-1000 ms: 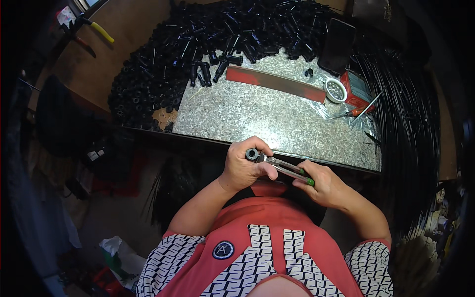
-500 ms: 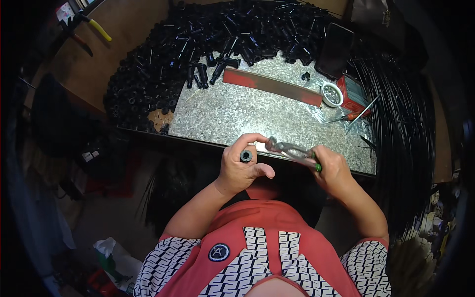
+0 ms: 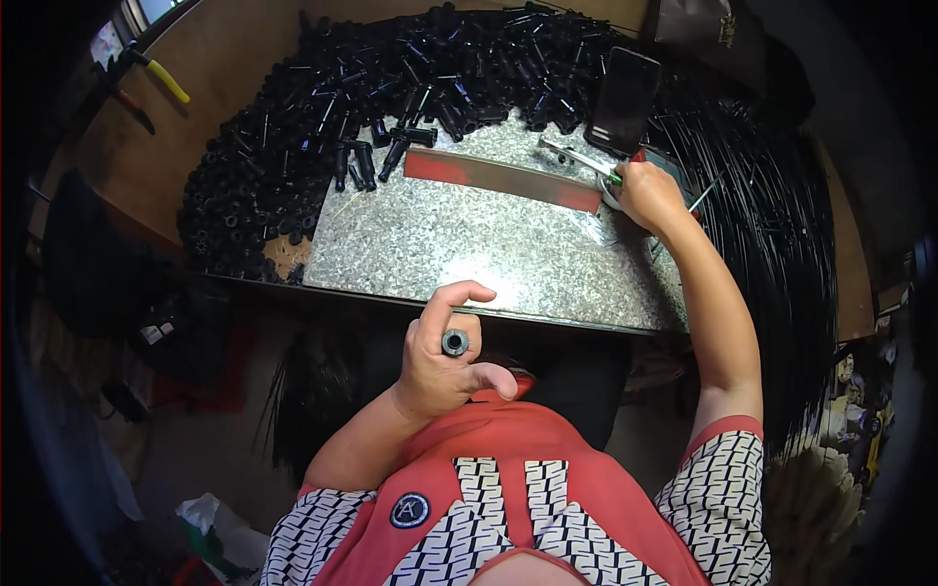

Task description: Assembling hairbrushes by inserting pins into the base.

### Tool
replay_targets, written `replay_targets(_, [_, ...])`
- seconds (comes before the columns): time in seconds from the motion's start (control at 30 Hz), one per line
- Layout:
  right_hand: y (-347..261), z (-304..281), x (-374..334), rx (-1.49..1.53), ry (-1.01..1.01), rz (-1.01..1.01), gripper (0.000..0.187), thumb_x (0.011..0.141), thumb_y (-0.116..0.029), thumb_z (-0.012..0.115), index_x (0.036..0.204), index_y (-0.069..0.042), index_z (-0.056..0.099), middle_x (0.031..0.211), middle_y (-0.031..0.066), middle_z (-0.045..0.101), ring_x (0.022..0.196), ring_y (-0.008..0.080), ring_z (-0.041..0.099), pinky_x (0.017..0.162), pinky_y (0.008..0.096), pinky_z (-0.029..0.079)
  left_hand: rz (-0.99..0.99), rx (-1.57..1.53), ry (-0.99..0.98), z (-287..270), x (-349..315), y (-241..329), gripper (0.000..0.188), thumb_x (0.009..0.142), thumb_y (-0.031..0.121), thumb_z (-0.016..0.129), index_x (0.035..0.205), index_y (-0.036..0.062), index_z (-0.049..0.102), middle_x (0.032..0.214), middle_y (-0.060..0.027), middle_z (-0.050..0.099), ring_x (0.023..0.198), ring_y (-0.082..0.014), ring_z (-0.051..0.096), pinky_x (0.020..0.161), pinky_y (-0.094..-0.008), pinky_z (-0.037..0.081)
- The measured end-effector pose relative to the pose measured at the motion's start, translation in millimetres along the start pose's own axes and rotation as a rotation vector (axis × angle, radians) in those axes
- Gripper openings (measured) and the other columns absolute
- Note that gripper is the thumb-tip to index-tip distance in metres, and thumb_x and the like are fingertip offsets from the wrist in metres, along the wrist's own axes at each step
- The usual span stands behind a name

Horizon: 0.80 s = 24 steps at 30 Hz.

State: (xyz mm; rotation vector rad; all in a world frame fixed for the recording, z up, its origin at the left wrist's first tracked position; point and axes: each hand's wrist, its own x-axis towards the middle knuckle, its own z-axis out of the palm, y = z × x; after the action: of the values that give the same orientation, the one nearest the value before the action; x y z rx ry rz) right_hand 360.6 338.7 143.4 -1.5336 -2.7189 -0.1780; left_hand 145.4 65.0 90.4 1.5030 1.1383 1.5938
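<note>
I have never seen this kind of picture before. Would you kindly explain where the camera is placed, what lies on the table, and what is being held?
There is no machine here, only one person's bare hands. The camera is worn on the head and looks down; its wide fisheye lens bends straight edges.

The left hand holds a black tube, open end toward the camera, with index finger and thumb spread apart. The right hand, reaching farther out, holds metal pliers by the green-ended handles.

On the table lie a speckled grey slab, a red and grey bar, a large heap of black parts, a dark phone and, on the right, many thin black strands.
</note>
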Motion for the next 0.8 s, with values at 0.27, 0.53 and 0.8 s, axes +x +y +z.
replay_targets(0.27, [-5,1,15,-0.009,-0.017,-0.014,0.017,0.074,-0.01,0.058,0.084,-0.001,0.068,0.084,0.0232,0.067,0.084,0.0387,0.065,0.076,0.0456,0.051,-0.01,0.029,0.023,-1,4,-1,0.091,0.058,0.057,0.076,0.118,-0.0037,0.044,0.055,0.0085,0.033,0.051,0.0,0.033,0.047,-0.0171,0.025])
replay_targets(0.53, [-11,-4,-11,0.288,0.183,0.048,0.018,0.077,-0.014,0.062,0.086,0.0,0.058,0.079,0.026,0.062,0.079,0.0452,0.059,0.071,0.0491,0.047,-0.047,-0.001,0.038,2,-3,-6,0.09,0.059,0.055,0.078,0.12,-0.0023,0.043,0.055,0.0078,0.038,0.051,-0.0006,0.036,0.048,-0.0171,0.026])
replay_targets(0.8, [-105,-17,-89,1.822,-0.184,-0.031,0.009,0.09,-0.012,0.059,0.092,-0.004,0.056,0.085,0.0053,0.057,0.071,0.0152,0.058,0.06,0.0301,0.05,-0.023,0.051,0.136,11,12,-10,0.09,0.064,0.055,0.078,0.123,-0.0002,0.041,0.051,0.0029,0.035,0.047,-0.0055,0.032,0.045,-0.0226,0.028])
